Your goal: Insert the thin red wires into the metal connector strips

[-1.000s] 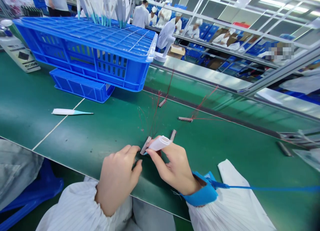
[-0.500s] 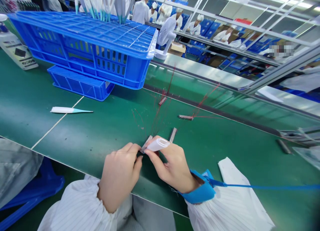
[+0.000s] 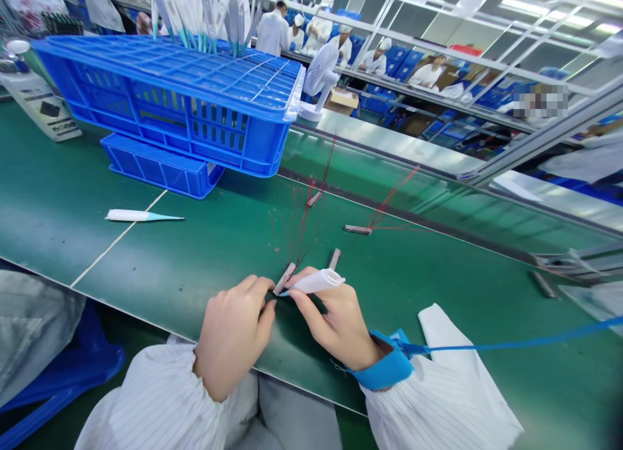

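Tool tips flatter in the right hand, teal end at the strip

Swinging down since half a second ago, the white-and-teal tool (image 3: pixel 316 282) now lies almost level, its white butt poking farther past the fingers of the right hand (image 3: pixel 338 323). That right-hand grip is pressed together, thumb and fingers pinching the tool's white body! Its teal tip points left, right at the near end of a metal connector strip (image 3: pixel 285 278). The strip sits close to the near edge of the bench (image 3: pixel 195 255), its long axis slanting away from the person toward the far edge, with fine red wires (image 3: pixel 302 232) fanning out beyond it.

The left hand (image 3: pixel 233 336) is curled in from the other side, fingertips at that same near end. Pinching or just steadying? Impossible to tell from here. Both hands are tight on the spot, the left coming in from the strip's left, the right from its right.

Just beyond lies a second metal strip (image 3: pixel 333 259), and two more with red wires sit farther out. Toward the far left corner, a blue plastic crate (image 3: pixel 253 148) rests on a smaller blue crate (image 3: pixel 160 171). Upright white-and-teal tools (image 3: pixel 233 21) bunch along its far side, in it or behind it, hard to say. One spare tool (image 3: pixel 143 215) lies flat on the bench.
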`<state>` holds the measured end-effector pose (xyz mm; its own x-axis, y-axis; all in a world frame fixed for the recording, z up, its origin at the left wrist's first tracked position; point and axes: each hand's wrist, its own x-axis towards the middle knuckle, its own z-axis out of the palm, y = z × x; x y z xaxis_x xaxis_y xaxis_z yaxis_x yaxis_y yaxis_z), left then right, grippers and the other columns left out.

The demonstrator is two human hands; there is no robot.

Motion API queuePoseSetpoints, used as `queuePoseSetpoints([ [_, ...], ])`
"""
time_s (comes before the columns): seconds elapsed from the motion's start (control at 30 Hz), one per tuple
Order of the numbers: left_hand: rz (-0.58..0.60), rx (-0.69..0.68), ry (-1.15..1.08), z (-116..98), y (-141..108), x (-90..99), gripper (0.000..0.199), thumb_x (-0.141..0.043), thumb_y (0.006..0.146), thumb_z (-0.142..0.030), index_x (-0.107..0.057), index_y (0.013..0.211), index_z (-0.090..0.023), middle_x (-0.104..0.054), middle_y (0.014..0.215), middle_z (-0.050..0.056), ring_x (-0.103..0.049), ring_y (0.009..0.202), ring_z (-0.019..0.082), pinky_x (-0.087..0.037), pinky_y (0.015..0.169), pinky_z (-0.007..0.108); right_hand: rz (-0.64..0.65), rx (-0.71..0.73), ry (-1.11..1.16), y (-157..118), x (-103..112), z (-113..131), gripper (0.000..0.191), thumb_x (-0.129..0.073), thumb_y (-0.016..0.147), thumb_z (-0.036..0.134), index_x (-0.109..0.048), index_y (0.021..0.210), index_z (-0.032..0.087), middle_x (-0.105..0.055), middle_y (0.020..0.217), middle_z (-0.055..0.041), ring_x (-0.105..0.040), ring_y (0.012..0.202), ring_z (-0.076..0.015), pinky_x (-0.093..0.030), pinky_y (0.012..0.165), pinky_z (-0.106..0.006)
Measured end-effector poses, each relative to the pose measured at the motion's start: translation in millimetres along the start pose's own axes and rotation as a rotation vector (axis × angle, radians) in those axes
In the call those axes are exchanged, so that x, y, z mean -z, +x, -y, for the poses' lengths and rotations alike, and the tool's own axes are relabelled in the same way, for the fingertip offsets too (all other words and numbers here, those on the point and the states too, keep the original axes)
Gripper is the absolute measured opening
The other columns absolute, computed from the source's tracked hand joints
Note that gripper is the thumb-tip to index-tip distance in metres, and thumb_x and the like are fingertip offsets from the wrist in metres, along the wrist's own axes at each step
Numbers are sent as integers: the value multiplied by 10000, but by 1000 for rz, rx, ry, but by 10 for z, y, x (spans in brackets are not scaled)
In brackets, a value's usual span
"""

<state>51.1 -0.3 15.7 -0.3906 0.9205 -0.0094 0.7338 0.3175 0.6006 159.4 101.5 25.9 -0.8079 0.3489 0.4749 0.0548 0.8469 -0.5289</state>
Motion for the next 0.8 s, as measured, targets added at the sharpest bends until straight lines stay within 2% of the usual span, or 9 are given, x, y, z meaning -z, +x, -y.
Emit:
queuePoseSetpoints([
  [0.27,-11,-15,39,5,6,0,181,-404,823,-188,-562,899,-231,-578,772,-17,-578,673,181,-342,544,267,7,-39,7,1,-5,-29,215,-405,852,163,-475,648,164,-551,628,-12,-509,559,-108,-410,519,-217],
  [0.47,-12,-28,42,9,1,-3,182,-399,833,-203,-564,901,-236,-581,770,-20,-582,672,176,-339,540,263,8,-42,16,1,-3,-21,170,-413,848,164,-502,702,156,-559,647,-13,-513,574,-107,-411,537,-211],
  [0.8,-22,-29,51,-4,7,-8,163,-400,845,-223,-562,847,-236,-586,752,-25,-574,647,163,-303,511,252,18,-55,49,3,-1,-27,226,-402,856,179,-464,639,165,-531,610,-4,-492,547,-103,-392,513,-213],
])
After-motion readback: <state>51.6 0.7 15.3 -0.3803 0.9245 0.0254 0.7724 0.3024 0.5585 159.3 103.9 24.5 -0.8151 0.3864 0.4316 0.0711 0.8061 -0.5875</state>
